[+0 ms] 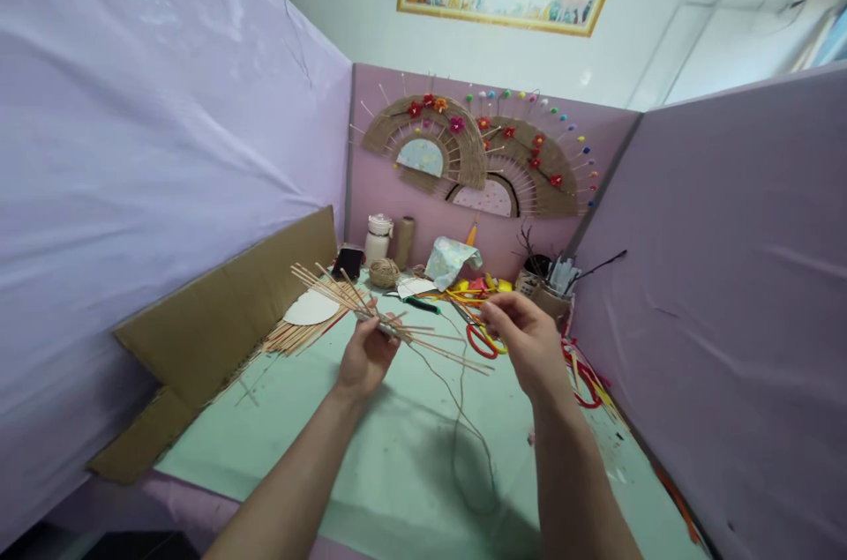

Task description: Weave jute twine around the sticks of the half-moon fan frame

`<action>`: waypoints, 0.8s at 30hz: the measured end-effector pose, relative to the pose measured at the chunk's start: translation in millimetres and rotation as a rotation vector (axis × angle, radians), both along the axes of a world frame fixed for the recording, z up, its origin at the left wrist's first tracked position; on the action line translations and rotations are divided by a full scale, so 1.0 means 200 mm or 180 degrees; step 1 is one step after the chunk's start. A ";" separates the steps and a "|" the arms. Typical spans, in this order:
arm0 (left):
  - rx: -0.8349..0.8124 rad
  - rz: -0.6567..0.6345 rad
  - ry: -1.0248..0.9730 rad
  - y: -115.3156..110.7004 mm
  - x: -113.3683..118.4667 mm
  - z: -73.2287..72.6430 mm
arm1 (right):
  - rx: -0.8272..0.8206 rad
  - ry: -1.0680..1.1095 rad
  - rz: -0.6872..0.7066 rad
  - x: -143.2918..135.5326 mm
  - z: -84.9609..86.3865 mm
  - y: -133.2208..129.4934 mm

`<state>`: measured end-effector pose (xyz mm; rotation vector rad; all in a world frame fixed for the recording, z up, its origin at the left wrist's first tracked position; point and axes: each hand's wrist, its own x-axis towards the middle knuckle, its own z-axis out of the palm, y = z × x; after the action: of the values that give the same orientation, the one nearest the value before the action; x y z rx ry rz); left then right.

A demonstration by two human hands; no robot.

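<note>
My left hand is closed around the middle of a fan of thin wooden sticks, held above the table. The sticks spread out to both sides, and a pale piece lies at their centre under my fingers. From the bundle a length of twine hangs in a long loop toward the tabletop. Off to the right, my right hand is raised with thumb and fingertips pinched together. Whatever sits in that pinch is too small to make out. Behind it lie red-handled scissors.
More sticks with a white half-disc lie at left, beside a cardboard sheet. A twine ball, white bottle, phone and green-handled pliers stand or lie behind. Decorated fans hang on the back panel.
</note>
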<state>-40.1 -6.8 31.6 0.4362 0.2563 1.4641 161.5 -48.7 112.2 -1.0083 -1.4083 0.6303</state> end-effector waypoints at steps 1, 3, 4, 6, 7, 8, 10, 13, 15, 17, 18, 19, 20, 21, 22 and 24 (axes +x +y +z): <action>-0.0105 0.0073 -0.0113 0.01 -0.01 0.00 | 0.0187 0.0208 -0.0255 0.01 -0.03 -0.03; -0.0233 0.0212 -0.0306 0.03 -0.02 0.01 | 0.0560 0.0583 -0.0705 0.00 -0.10 -0.09; -0.0254 0.0275 -0.0382 0.03 -0.03 0.01 | 0.0714 0.0708 -0.0849 -0.02 -0.13 -0.11; -0.0243 0.0358 -0.0483 0.04 -0.04 0.00 | 0.0862 0.0669 -0.0836 -0.08 -0.20 -0.14; -0.0223 0.0386 -0.0507 0.04 -0.04 0.00 | 0.0819 0.0469 -0.0704 -0.12 -0.22 -0.14; -0.0198 0.0406 -0.0516 0.05 -0.04 0.00 | 0.0690 0.0162 -0.0487 -0.16 -0.24 -0.14; -0.0152 0.0443 -0.0501 0.05 -0.04 -0.01 | 0.0435 -0.0490 -0.0068 -0.24 -0.27 -0.11; -0.0147 0.0468 -0.0440 0.05 -0.04 -0.01 | 0.0368 -0.0930 0.0103 -0.36 -0.34 -0.04; -0.0192 0.0483 -0.0440 0.05 -0.04 -0.01 | 0.0351 -0.0988 0.0016 -0.41 -0.40 0.00; -0.0238 0.0489 -0.0483 0.06 -0.03 -0.01 | 0.0319 -0.0898 -0.0065 -0.45 -0.45 0.04; -0.0253 0.0499 -0.0499 0.06 -0.03 -0.02 | 0.0292 -0.0810 -0.0074 -0.46 -0.47 0.05; -0.0260 0.0508 -0.0498 0.06 -0.03 -0.02 | 0.0256 -0.0704 -0.0057 -0.47 -0.48 0.06; -0.0261 0.0517 -0.0479 0.06 -0.02 -0.02 | 0.0212 -0.0595 -0.0020 -0.47 -0.49 0.06; -0.0257 0.0526 -0.0444 0.06 -0.02 -0.03 | 0.0166 -0.0497 0.0027 -0.47 -0.50 0.06; -0.0249 0.0535 -0.0405 0.06 -0.02 -0.03 | 0.0131 -0.0431 0.0075 -0.47 -0.50 0.06; -0.0225 0.0535 -0.0340 0.06 -0.01 -0.04 | 0.0165 -0.0446 0.0119 -0.47 -0.49 0.05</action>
<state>-41.7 5.3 24.1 0.2835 0.2636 1.6322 68.2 -38.5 13.4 -1.0025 -1.5616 0.5564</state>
